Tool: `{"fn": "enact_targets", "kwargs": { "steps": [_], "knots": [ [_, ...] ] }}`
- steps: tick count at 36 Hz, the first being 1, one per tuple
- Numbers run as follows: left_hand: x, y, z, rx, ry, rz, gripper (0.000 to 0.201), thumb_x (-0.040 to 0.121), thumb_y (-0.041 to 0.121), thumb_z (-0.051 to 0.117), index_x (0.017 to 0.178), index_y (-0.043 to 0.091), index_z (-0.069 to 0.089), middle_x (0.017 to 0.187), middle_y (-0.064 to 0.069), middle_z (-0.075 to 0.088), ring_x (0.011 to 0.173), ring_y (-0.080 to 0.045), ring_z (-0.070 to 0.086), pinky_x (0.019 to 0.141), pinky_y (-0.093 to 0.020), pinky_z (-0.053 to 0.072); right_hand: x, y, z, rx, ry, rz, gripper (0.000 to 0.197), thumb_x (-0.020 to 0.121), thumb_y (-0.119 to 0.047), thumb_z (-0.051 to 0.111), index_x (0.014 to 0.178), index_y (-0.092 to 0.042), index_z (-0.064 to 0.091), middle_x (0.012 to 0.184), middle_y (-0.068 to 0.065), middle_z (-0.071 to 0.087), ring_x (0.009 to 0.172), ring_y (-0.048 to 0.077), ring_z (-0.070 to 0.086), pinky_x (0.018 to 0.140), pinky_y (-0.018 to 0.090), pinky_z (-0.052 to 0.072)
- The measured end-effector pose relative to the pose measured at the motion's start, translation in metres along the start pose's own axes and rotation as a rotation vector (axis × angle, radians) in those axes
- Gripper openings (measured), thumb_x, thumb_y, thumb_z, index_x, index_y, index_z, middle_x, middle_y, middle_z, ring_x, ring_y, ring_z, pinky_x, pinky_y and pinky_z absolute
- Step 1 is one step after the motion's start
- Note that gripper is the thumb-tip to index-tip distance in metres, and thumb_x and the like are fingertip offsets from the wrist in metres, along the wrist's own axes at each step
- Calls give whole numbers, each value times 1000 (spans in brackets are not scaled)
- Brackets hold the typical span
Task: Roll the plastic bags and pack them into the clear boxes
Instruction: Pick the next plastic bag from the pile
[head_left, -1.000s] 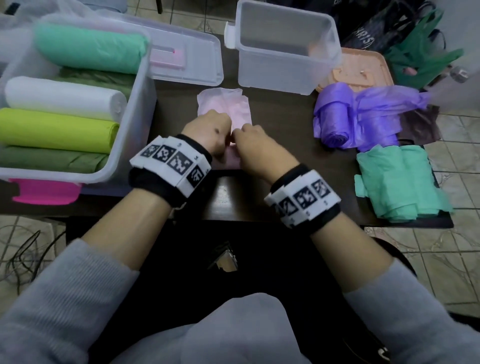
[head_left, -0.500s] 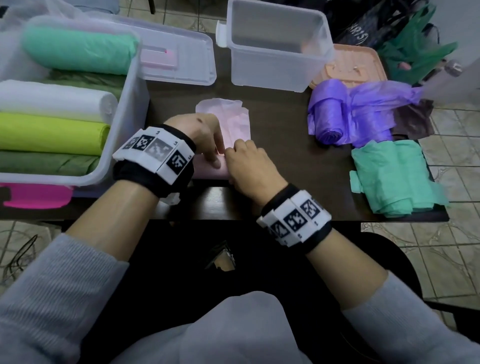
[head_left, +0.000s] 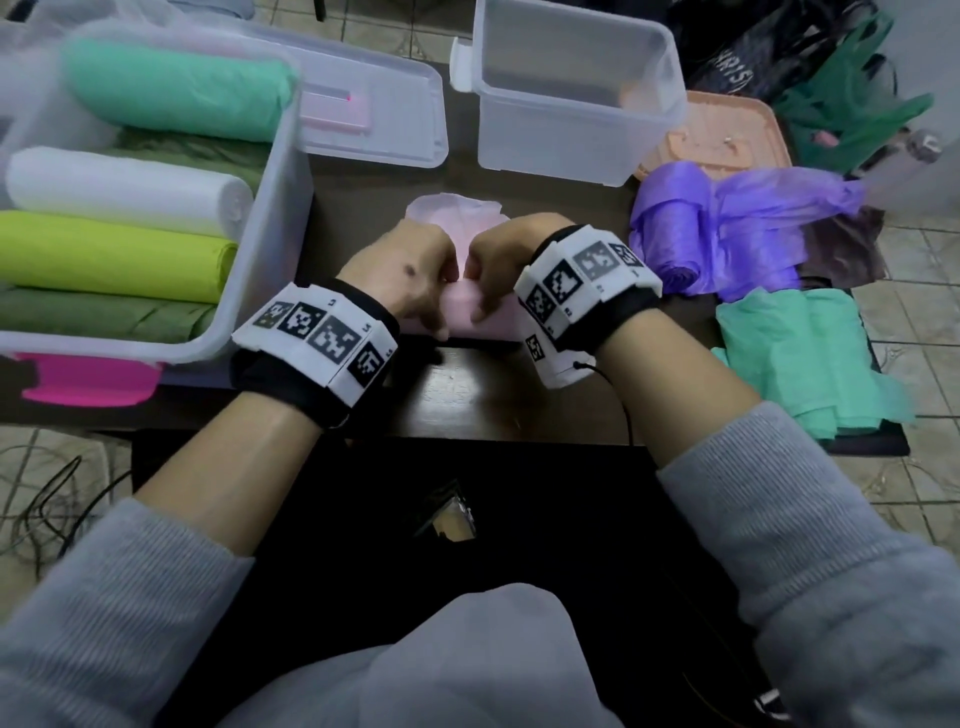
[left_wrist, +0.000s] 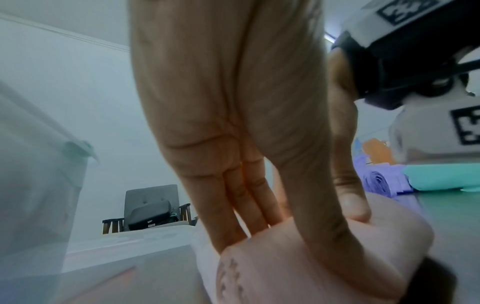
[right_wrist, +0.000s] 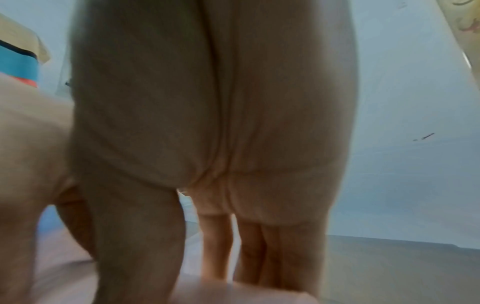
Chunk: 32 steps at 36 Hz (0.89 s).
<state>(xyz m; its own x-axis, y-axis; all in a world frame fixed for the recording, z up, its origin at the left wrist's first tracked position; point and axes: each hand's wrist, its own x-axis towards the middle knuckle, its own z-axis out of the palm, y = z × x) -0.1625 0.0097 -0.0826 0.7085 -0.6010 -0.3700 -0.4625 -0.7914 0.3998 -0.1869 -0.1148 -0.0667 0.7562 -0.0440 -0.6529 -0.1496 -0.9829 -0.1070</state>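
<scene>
A pale pink plastic bag (head_left: 470, 312) lies partly rolled on the dark table (head_left: 467, 395) in front of me. Its flat end (head_left: 457, 215) reaches toward the empty clear box (head_left: 571, 98). My left hand (head_left: 434, 314) grips the left part of the roll, fingers behind and thumb in front, as the left wrist view shows on the pink roll (left_wrist: 324, 259). My right hand (head_left: 480, 306) holds the right part the same way. In the right wrist view the fingers (right_wrist: 249, 251) reach down to the roll (right_wrist: 233, 292). A clear box (head_left: 280, 218) at the left holds several rolled bags.
Loose purple bags (head_left: 717, 234) and folded mint-green bags (head_left: 800, 353) lie at the right of the table. A clear lid (head_left: 374, 104) sits behind the left box, and a peach lid (head_left: 727, 135) behind the purple bags. Tiled floor and cables surround the table.
Both hands have moved forward over the pink roll, and less flat pink film shows beyond them. The right wrist has swung up and forward, level with the left.
</scene>
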Motion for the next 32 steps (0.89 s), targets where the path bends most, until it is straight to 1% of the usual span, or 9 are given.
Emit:
{"fn": "enact_targets", "kwargs": {
  "steps": [5, 9, 11, 14, 19, 22, 28, 30, 32],
  "knots": [
    [2, 0, 0, -21, -13, -1, 64, 56, 5, 88, 115, 14, 65, 115, -8, 63, 103, -26, 60, 86, -37, 52, -5, 7, 14, 149, 160, 23, 66, 78, -27, 74, 136, -17, 43, 133, 3, 49, 121, 21, 46, 94, 30, 39],
    [13, 3, -7, 11, -74, -40, 58, 65, 8, 84, 119, 16, 63, 117, -6, 63, 107, -24, 59, 93, -37, 50, -17, 1, 33, 62, 377, -34, 40, 87, -14, 58, 126, -8, 49, 128, 15, 47, 121, 29, 42, 89, 30, 37],
    [18, 3, -9, 28, -112, -57, 56, 65, 12, 84, 116, 18, 64, 113, -4, 65, 105, -23, 61, 92, -35, 50, -23, -5, 47, 38, 397, -45, 38, 89, -10, 49, 125, -3, 45, 126, 17, 45, 118, 32, 42, 89, 34, 37],
    [22, 3, -14, 45, -126, -52, 48, 60, 16, 87, 104, 21, 69, 103, -1, 69, 94, -20, 63, 83, -30, 52, -29, -9, 65, 4, 457, -63, 39, 85, -12, 52, 122, -2, 43, 124, 16, 43, 114, 31, 41, 94, 35, 37],
    [22, 1, -18, 97, -186, -57, 45, 62, 26, 86, 104, 31, 71, 99, 7, 67, 96, -16, 60, 93, -35, 50, -32, -13, 82, -84, 572, -56, 31, 92, -10, 44, 122, -5, 44, 123, 13, 46, 113, 30, 43, 88, 35, 36],
    [21, -1, -16, 127, -263, -57, 45, 65, 28, 85, 107, 32, 69, 102, 7, 67, 99, -16, 60, 96, -37, 49, -37, -14, 84, -91, 561, -72, 29, 93, -9, 40, 121, -6, 45, 123, 11, 47, 115, 28, 43, 84, 34, 38],
    [11, -5, -12, 114, -362, -22, 47, 71, 29, 80, 116, 30, 66, 102, 11, 65, 102, -14, 59, 100, -35, 45, -43, -10, 75, -20, 395, -132, 41, 86, -17, 58, 124, -5, 46, 122, 13, 47, 115, 29, 44, 87, 38, 42],
    [7, -6, -12, 77, -289, -5, 52, 69, 26, 83, 118, 25, 65, 98, 11, 62, 98, -13, 58, 97, -31, 45, -39, -7, 67, 22, 334, -146, 47, 85, -19, 61, 128, -6, 48, 123, 14, 49, 115, 29, 46, 88, 35, 42],
    [2, -5, -14, 46, -121, 21, 46, 63, 23, 87, 106, 23, 70, 85, 10, 60, 89, -14, 58, 87, -29, 48, -36, -2, 55, 82, 272, -148, 47, 84, -21, 62, 127, -9, 52, 122, 12, 54, 112, 26, 51, 84, 28, 41]
  ]
}}
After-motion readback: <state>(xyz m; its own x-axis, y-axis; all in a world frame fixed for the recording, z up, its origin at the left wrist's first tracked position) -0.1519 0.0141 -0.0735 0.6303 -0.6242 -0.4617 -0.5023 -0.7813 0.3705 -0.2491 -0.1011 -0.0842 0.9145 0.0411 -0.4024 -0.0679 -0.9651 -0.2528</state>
